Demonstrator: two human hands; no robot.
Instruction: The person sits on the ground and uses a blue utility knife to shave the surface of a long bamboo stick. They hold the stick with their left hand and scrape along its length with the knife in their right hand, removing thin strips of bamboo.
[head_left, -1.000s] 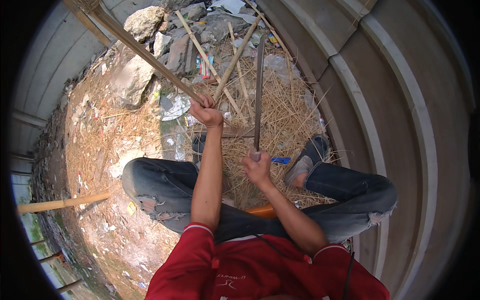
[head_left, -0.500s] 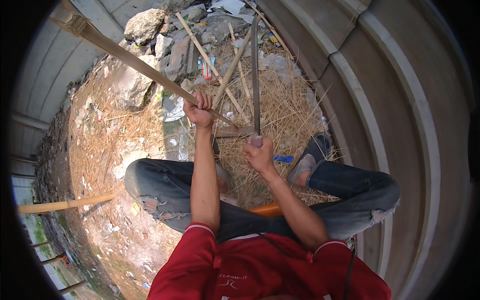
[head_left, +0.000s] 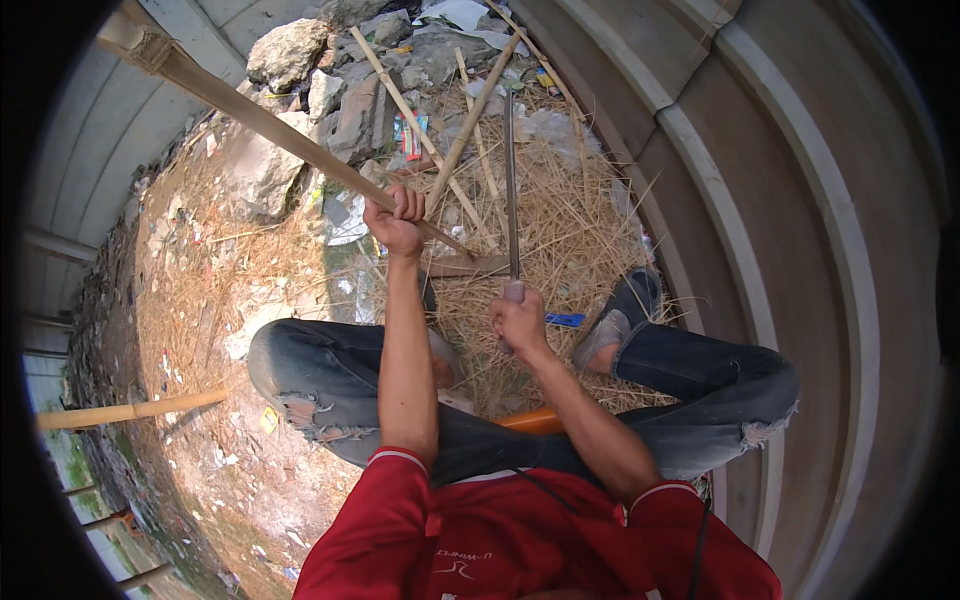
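Note:
My left hand [head_left: 398,222] is wrapped round a bamboo pole [head_left: 270,125], close to its lower end. The pole slants up to the far left, and its low tip meets a wooden block [head_left: 470,266] lying on the straw. In my right hand [head_left: 520,320] is the handle of a machete [head_left: 512,180], whose long dark blade points straight away from me. The blade is apart from the pole, to its right. Both hands are between my bent knees.
Bamboo strips [head_left: 400,110] lie crossed on the straw [head_left: 560,220] ahead. Rocks [head_left: 288,55] and litter are at the far left. A corrugated metal wall [head_left: 780,200] rises on the right. Another bamboo pole [head_left: 135,408] lies at the left. Something orange [head_left: 530,420] sits under my legs.
The machete's tip has dropped nearer to me in the view, and my right hand has shifted slightly. My left hand and the bamboo pole have hardly moved.

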